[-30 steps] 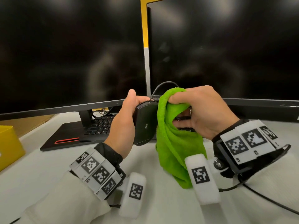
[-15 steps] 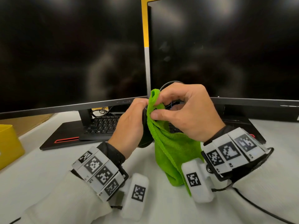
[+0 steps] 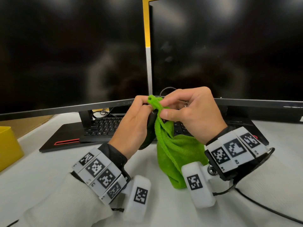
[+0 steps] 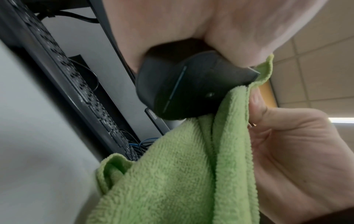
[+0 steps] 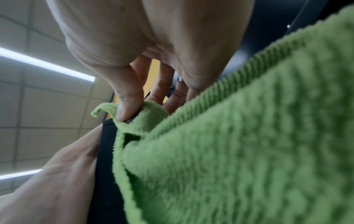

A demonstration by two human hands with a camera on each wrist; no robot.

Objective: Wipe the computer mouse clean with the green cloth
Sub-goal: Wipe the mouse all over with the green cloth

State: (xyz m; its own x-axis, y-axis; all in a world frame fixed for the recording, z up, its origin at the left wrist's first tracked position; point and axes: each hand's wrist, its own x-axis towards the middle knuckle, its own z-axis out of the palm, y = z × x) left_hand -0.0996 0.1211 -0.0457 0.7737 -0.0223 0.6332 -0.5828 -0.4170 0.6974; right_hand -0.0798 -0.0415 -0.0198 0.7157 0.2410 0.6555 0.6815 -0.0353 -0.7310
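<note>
Two dark monitors point(image 3: 72, 51) stand side by side along the far edge of the white bench point(image 3: 32, 169), a yellow-and-white strip of wall showing in the gap between them. Under them, at the far middle of the bench, lies a black laptop point(image 3: 68, 136) with a red stripe on its near lip, its keyboard partly beneath the left screen. A yellow box point(image 3: 8, 146) sits at the left edge.

Above the middle of the bench, the left hand point(image 3: 131, 126) grasps the black computer mouse point(image 4: 184, 84), fingers and thumb curled round its body, holding it off the surface and turned on edge. The green cloth point(image 3: 177, 153) hangs against the mouse's right side, its lower folds reaching down toward the bench; whether they touch it cannot be told. The right hand point(image 3: 191, 115) pinches the cloth's upper edge between thumb and forefinger, pressing that fold onto the mouse's top end, with the other fingers loosely bent behind. A ring shows on one of them. The mouse cable point(image 3: 165, 90) loops up behind the hands.
</note>
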